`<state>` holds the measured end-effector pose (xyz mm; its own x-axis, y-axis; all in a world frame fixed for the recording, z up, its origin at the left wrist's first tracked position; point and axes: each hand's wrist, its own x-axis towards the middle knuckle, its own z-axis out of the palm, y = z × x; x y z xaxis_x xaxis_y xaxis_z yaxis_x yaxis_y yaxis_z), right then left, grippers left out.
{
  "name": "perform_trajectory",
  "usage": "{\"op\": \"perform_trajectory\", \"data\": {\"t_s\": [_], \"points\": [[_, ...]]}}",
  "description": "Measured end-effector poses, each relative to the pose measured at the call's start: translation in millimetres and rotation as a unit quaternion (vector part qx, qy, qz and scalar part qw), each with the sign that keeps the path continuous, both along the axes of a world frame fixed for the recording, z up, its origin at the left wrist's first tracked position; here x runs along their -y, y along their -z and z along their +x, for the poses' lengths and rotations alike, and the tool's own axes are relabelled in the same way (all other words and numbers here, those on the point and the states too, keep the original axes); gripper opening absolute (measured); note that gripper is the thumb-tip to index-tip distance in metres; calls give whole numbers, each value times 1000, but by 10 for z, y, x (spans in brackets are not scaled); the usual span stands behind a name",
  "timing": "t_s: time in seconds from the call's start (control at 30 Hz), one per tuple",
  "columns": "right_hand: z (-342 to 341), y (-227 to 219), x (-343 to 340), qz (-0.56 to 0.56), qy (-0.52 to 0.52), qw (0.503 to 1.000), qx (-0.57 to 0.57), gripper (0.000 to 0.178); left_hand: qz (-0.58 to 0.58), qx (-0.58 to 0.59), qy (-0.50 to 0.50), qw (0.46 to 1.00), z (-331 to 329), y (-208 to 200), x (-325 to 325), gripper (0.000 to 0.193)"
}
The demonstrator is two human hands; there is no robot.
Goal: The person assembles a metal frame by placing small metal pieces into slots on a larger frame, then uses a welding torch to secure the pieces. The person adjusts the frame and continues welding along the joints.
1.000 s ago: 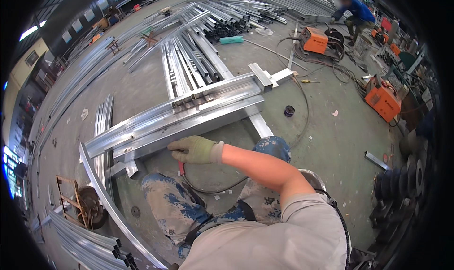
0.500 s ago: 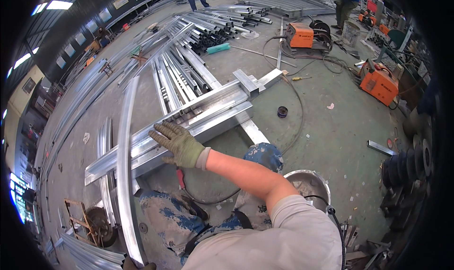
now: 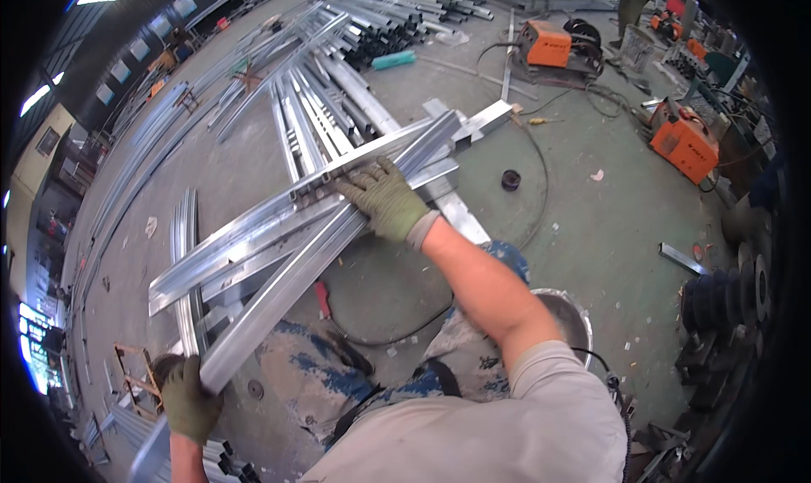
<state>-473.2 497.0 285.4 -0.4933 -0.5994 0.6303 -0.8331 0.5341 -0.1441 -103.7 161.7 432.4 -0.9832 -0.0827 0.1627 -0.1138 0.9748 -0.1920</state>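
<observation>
A long silver metal profile [image 3: 283, 295] slants from lower left to upper right, over a stack of similar profiles [image 3: 224, 245]. My left hand [image 3: 190, 403], in an olive work glove, closes round its lower part; the bar seems to run on past the hand toward the lower left. Higher up, my right hand [image 3: 384, 200], in a matching glove, lies across the same bar with its fingers curled over the far side. The palm side of both hands is hidden.
A large pile of metal tubes [image 3: 317, 115] spreads beyond the stack. Two orange machines [image 3: 547, 45] [image 3: 686, 141] stand at right with cables on the floor. A red-handled tool [image 3: 323, 300] lies near my knees, a pail [image 3: 570, 305] beside my right leg.
The long profile has swung from near upright at the left to a diagonal across the stack. My left hand has risen into view with it; my right hand has moved right and up onto it.
</observation>
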Motion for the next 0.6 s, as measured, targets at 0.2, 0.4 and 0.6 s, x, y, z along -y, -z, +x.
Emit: {"op": "perform_trajectory", "data": {"t_s": [0.2, 0.4, 0.6], "points": [[-69, 8, 339, 175, -17, 971, 163, 84, -55, 39, 3, 998, -377, -8, 617, 80], [-441, 170, 741, 164, -15, 975, 150, 79, -33, 55, -9, 998, -824, 134, 1122, 86], [-857, 403, 922, 143, 24, 973, 177, 74, -44, 54, -4, 998, -1435, 359, 1390, 90]]}}
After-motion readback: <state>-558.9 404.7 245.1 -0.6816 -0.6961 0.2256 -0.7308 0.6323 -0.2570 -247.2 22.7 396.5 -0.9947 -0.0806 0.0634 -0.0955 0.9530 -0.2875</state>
